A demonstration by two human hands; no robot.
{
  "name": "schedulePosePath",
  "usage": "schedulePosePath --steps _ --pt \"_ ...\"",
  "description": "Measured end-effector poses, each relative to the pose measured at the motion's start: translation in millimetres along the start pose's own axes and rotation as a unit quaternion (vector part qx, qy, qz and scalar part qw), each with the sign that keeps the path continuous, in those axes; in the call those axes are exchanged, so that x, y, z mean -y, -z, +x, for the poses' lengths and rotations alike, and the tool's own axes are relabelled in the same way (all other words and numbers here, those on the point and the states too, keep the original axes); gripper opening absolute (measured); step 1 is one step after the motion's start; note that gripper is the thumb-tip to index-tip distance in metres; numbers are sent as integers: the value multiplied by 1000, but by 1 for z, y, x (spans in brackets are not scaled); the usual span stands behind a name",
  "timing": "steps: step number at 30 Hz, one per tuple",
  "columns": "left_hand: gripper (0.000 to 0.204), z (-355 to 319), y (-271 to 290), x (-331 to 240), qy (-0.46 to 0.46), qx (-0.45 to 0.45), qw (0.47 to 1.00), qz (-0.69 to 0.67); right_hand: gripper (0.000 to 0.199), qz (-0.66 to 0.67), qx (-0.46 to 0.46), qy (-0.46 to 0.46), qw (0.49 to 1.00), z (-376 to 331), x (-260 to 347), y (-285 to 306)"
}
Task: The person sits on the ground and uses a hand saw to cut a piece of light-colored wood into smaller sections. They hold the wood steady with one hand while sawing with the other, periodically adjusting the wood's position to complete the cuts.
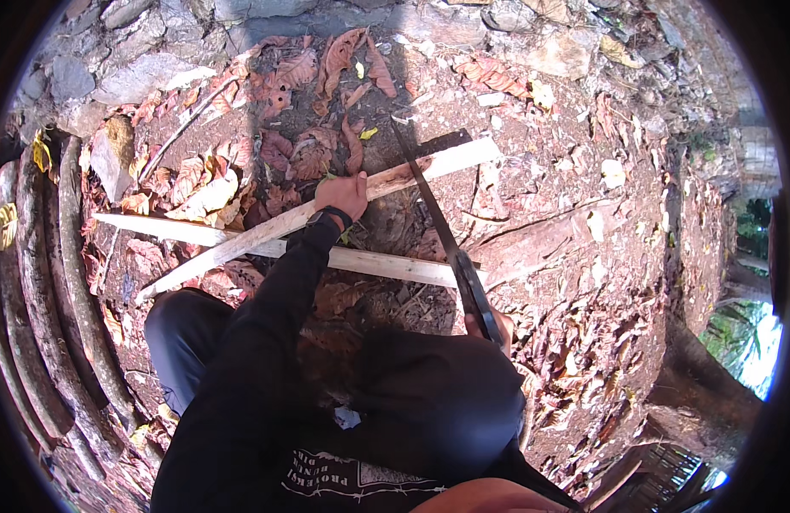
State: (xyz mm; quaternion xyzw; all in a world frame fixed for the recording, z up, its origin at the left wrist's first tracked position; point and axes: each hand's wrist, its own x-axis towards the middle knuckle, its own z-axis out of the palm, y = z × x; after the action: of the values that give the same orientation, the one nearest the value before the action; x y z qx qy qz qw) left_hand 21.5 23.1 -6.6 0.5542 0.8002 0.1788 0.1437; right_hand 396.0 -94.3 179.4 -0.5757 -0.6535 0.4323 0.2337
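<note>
My left hand (344,197) is closed round a long pale wooden stick (453,160), which slants up to the right. Its lower left part crosses over a second pale stick (386,264) lying on the ground. In my right hand (503,328), partly hidden by my knee, is the black handle of what looks like a handsaw (433,208). The long dark blade tapers to a narrow tip and crosses the upper stick to the right of my left hand. I cannot make out its teeth. A brownish worn patch shows on the stick beside the blade.
Dry brown leaves (205,195) cover much of the soil. Several rough logs (83,282) lie side by side at the left. Stones (147,79) line the far side, and a tree trunk (703,385) stands at the right. My bent knees (446,368) are close below the sticks.
</note>
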Motion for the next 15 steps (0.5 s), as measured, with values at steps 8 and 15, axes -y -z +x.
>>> schedulePosePath --steps 8,15 --pt "58 -1 7 16 12 1 999 45 18 44 45 -37 997 37 26 -39" --pt "58 -1 -3 10 -5 -10 1000 28 15 27 25 20 999 -3 15 24"
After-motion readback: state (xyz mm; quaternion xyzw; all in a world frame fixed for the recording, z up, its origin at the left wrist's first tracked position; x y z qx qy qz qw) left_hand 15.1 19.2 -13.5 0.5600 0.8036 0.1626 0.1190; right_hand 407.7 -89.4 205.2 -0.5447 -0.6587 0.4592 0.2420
